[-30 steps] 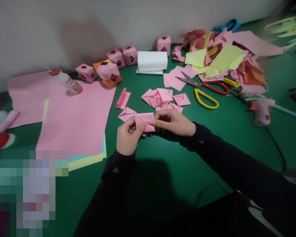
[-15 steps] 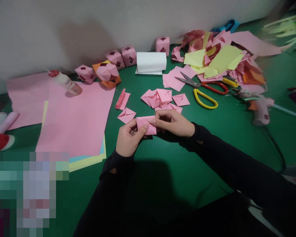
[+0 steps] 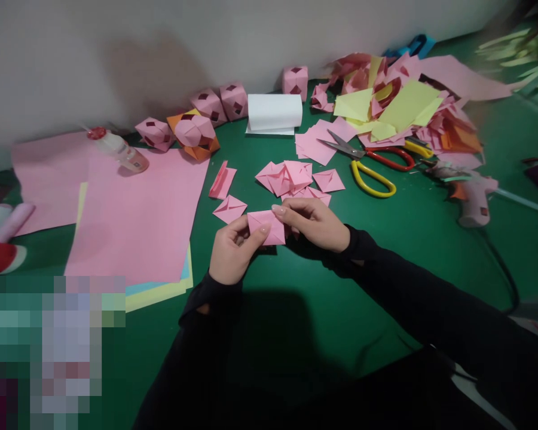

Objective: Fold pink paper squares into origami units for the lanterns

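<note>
Between my two hands is a small folded pink paper square [image 3: 272, 232] with creases across it. My left hand [image 3: 231, 249] pinches its left side, thumb on top and fingers underneath. At the upper right corner, my right hand [image 3: 316, 224] grips the paper between thumb and fingers. Just beyond lie a pile of folded pink pieces [image 3: 287, 177], a single folded piece [image 3: 329, 180] to the right, and a diamond-shaped one [image 3: 230, 208] to the left. Another folded strip-like piece [image 3: 223, 180] stands partly open behind that. The fingertips under the square are hidden.
Large pink sheets [image 3: 134, 233] lie at left with a glue bottle [image 3: 121, 152] on them. Scissors [image 3: 365, 158] and a glue gun [image 3: 470, 194] lie at right, below paper scraps [image 3: 399, 107]. Several pink paper cubes [image 3: 234, 101] and a white paper roll [image 3: 275, 112] line the wall.
My right thumb has shifted up and slightly left, from the face of the square to its upper edge. The square stays in nearly the same place.
</note>
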Motion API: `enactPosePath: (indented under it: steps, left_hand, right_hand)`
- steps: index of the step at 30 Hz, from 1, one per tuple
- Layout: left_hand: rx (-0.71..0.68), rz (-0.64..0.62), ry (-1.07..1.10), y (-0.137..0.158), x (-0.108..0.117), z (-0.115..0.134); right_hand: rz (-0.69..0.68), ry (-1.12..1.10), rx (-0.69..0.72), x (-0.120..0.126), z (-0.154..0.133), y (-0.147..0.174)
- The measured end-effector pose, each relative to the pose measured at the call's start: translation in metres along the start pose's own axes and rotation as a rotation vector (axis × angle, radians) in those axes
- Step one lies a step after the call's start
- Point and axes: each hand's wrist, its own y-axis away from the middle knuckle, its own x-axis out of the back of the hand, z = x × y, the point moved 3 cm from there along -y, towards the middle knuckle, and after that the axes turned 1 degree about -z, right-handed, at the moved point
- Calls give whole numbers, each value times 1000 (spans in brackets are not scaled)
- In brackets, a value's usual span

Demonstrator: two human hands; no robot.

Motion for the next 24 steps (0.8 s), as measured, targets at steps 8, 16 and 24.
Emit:
enactPosePath:
  steps: [8, 16, 24]
  left_hand:
    - [-10, 0, -16, 0, 2, -3]
    - [-17, -20, 9, -1, 3, -5]
    - [-35, 39, -15, 0, 2, -4]
  right_hand:
    - [-7, 18, -68, 0, 1, 0]
    - [-21, 59, -11, -3, -1, 2]
    - [-114, 84, -47, -4, 2, 2]
